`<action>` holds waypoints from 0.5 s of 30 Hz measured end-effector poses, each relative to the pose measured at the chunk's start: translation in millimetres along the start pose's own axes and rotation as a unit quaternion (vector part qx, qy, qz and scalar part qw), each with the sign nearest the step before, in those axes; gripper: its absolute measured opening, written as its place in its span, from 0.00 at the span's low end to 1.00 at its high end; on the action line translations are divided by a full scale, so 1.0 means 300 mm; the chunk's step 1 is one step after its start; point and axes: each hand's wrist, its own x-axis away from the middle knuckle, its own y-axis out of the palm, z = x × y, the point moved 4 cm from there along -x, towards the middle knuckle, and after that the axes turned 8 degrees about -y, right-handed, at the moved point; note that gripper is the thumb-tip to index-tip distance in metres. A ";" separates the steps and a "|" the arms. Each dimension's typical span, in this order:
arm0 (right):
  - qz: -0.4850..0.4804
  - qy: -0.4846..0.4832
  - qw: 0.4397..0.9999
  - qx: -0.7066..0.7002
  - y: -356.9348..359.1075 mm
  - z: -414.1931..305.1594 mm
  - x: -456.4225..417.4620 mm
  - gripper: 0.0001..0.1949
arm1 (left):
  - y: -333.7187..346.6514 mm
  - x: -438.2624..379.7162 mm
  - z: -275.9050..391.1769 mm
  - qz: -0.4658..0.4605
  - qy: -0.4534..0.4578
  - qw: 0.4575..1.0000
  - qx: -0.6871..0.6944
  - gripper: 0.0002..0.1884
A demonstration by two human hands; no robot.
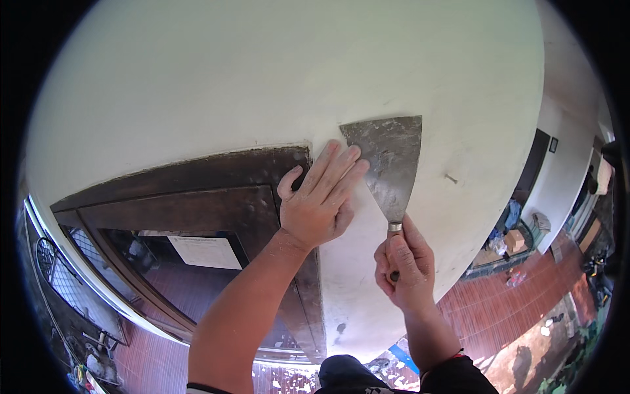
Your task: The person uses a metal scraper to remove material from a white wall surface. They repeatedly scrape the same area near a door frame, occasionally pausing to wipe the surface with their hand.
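My right hand [407,268] grips the wooden handle of a wide putty knife [389,162]. Its metal blade, smeared with pale residue, lies against or very close to a white plastered wall [236,88]. Dusty with white powder, my left hand [320,194] is spread with its palm towards the wall, beside the upper corner of a dark wooden window frame [290,160]. The fingertips meet or overlap the blade's left edge; whether they press on the blade or the wall I cannot tell. The left hand holds nothing.
A nail [451,178] sticks out of the wall right of the blade. Behind the frame's glass is a sheet of paper [205,252] bearing writing. Reddish floor [492,300] stretches below, with a cardboard box [514,240] among items at the right. White flakes [285,381] litter the floor underneath.
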 end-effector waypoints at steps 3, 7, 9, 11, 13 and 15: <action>-0.032 -0.189 0.978 0.083 -0.042 -0.076 -0.063 0.23 | -0.040 -0.023 -0.016 0.069 -0.057 0.991 0.094 0.20; -0.027 -0.361 0.900 0.244 -0.089 -0.149 -0.257 0.24 | -0.067 -0.107 -0.034 0.147 -0.098 0.977 0.117 0.12; -0.023 -0.383 0.890 0.246 -0.093 -0.145 -0.310 0.24 | -0.072 -0.150 -0.040 0.113 -0.098 0.983 0.110 0.11; -0.018 -0.347 0.916 0.202 -0.101 -0.123 -0.347 0.24 | -0.079 -0.178 -0.027 0.112 -0.073 0.989 0.065 0.10; -0.020 -0.380 0.905 0.192 -0.109 -0.119 -0.342 0.23 | -0.081 -0.198 -0.019 0.102 -0.056 0.993 0.029 0.10; -0.023 -0.395 0.899 0.187 -0.118 -0.113 -0.333 0.23 | -0.076 -0.212 -0.014 0.082 -0.047 0.995 0.005 0.10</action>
